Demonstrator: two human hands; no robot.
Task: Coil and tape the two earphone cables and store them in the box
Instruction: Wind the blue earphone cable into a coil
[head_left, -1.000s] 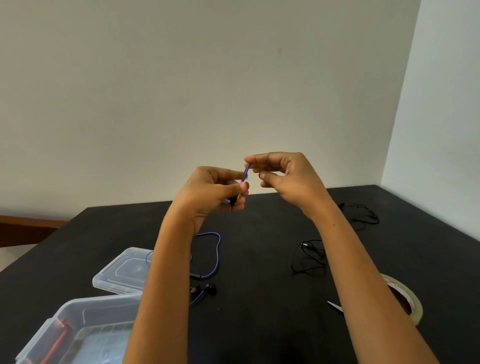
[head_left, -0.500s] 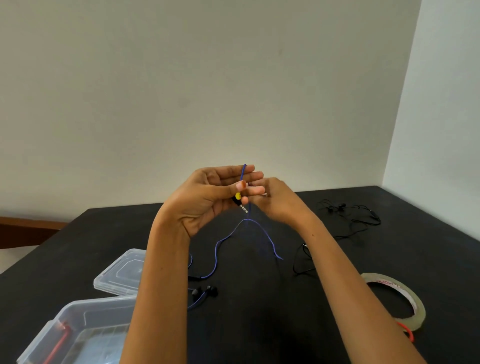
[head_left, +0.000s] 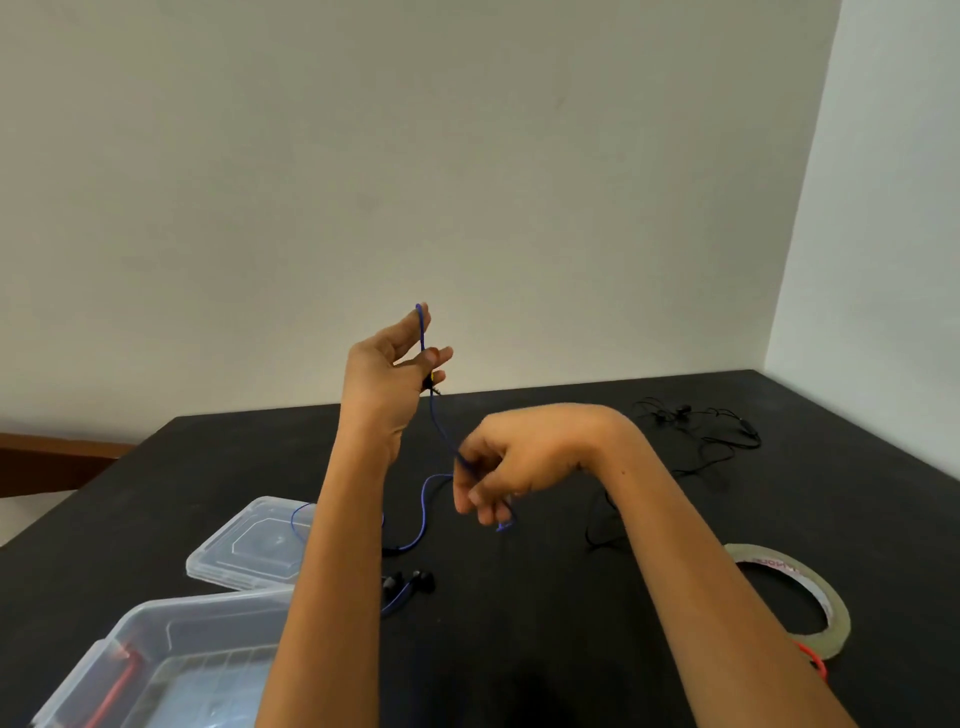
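Holding the plug end of the blue earphone cable high, the left hand pinches it between thumb and fingers; this grip seems to anchor the coil. The right hand, lower, has its grip closed on the same cable, probably to lead the slack up for a turn. The rest trails on the worktop near the open box. The black earphone cable waits far right, beyond the tape roll.

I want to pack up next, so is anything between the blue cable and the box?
Nothing visible blocks the way. The box is open, its lid off beside it. The blue cable hangs between the left hand and right hand, with slack trailing over the lid.
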